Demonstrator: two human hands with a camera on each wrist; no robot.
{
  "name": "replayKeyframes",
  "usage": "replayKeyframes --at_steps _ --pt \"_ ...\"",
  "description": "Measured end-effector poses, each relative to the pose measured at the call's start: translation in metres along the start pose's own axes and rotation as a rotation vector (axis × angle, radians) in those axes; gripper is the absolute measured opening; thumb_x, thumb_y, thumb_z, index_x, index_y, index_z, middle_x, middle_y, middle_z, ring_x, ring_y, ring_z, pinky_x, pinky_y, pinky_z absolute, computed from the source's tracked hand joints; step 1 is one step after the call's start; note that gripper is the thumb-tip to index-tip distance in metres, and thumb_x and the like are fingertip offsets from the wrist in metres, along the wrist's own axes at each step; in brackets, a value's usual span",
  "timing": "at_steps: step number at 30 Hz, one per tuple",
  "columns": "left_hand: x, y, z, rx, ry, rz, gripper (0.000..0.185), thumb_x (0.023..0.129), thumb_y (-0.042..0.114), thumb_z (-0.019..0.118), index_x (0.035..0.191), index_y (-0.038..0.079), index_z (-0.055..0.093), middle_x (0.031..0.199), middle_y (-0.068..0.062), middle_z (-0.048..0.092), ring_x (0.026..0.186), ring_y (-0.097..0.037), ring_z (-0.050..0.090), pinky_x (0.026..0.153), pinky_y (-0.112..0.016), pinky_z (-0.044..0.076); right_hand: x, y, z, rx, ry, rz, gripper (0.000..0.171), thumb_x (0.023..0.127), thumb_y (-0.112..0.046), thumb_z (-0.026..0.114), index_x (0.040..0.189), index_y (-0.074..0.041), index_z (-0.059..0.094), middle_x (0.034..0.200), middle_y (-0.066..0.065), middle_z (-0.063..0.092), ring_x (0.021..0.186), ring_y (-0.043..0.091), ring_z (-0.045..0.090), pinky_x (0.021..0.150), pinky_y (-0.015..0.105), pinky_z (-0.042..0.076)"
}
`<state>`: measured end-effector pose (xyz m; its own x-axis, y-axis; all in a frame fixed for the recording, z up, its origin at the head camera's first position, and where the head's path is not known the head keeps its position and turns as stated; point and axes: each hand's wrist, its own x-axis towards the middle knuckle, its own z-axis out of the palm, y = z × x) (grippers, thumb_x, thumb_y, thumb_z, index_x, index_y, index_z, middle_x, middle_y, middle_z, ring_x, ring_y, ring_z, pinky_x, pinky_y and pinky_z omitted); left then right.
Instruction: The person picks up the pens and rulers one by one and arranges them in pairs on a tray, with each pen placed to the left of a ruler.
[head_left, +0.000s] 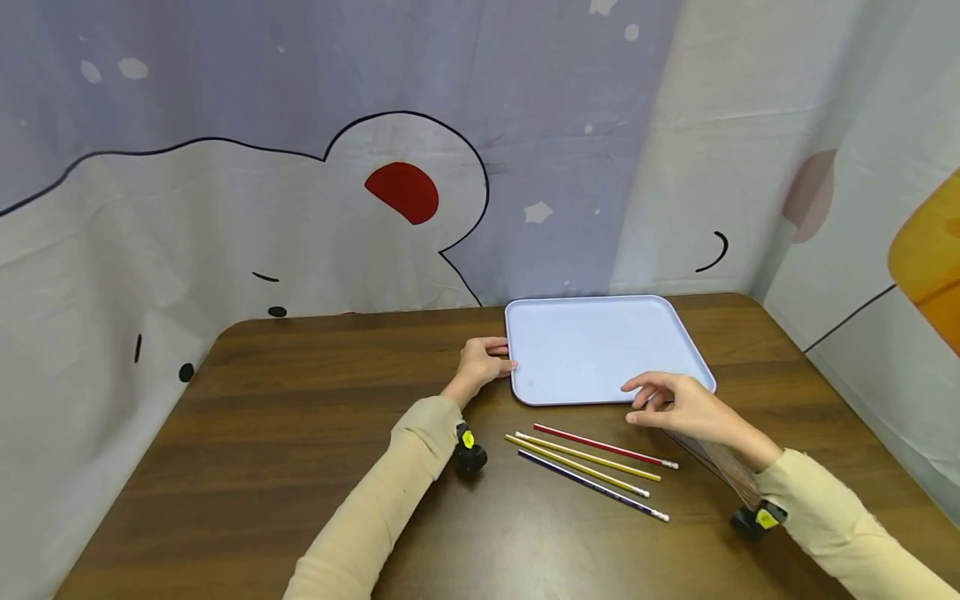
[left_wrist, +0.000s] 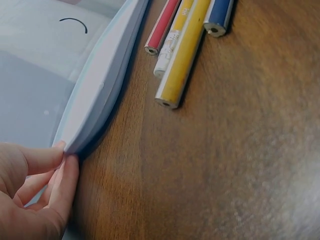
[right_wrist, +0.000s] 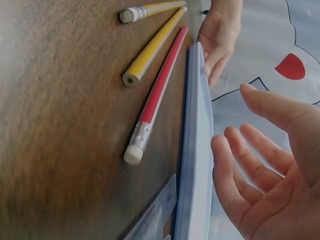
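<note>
A pale blue, shallow rectangular tray (head_left: 592, 346) lies at the back of the table. My left hand (head_left: 480, 361) pinches its left rim, thumb on top and fingers against the outer side, as the left wrist view shows. Over the tray's near right edge hovers my right hand (head_left: 684, 407), its fingers loosely bent and holding nothing. In front of the tray lie a red pencil (head_left: 600, 444), two yellow pencils (head_left: 588, 457) and a dark blue pencil (head_left: 588, 483), side by side and slanting. A white eraser (right_wrist: 133, 155) caps the red one.
Under my right wrist is a flat, clear plastic piece (head_left: 718, 463), partly hidden by the arm. The brown wooden table (head_left: 315, 417) runs back to a printed curtain (head_left: 555, 167), and another curtain (head_left: 862, 275) hangs along the right side.
</note>
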<state>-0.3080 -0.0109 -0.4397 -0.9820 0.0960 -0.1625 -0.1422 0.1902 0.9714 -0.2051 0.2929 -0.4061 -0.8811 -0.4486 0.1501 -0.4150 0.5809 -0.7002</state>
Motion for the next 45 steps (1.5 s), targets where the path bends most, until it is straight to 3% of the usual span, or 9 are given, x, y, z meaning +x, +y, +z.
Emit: replayKeyframes --at_steps 9,17,45 --pt "0.001 -0.002 0.001 0.002 0.003 0.007 0.049 0.077 -0.014 0.071 0.124 -0.005 0.06 0.12 -0.023 0.064 0.091 -0.023 0.067 0.078 -0.033 0.061 0.004 0.006 0.006 0.132 -0.113 -0.003 0.038 0.082 -0.012 0.075 0.114 0.004 0.061 0.086 0.008 0.07 0.072 0.008 0.066 0.066 0.022 0.057" --pt "0.0 -0.002 0.001 -0.003 -0.001 0.012 0.05 0.077 -0.014 0.07 0.124 -0.005 0.06 0.12 -0.023 0.064 0.092 -0.025 0.068 0.078 -0.033 0.061 0.007 0.013 0.009 0.238 -0.223 0.11 0.044 0.085 -0.012 0.071 0.12 0.009 0.055 0.093 0.016 0.067 0.074 0.015 0.068 0.06 0.033 0.06" --pt "0.001 0.002 0.003 0.046 0.026 0.008 0.048 0.076 -0.013 0.072 0.122 -0.006 0.061 0.117 -0.022 0.066 0.09 -0.027 0.069 0.075 -0.032 0.062 0.01 0.008 0.016 0.285 -0.347 0.118 0.043 0.086 -0.011 0.071 0.118 0.011 0.055 0.091 0.012 0.066 0.073 0.011 0.067 0.06 0.027 0.059"
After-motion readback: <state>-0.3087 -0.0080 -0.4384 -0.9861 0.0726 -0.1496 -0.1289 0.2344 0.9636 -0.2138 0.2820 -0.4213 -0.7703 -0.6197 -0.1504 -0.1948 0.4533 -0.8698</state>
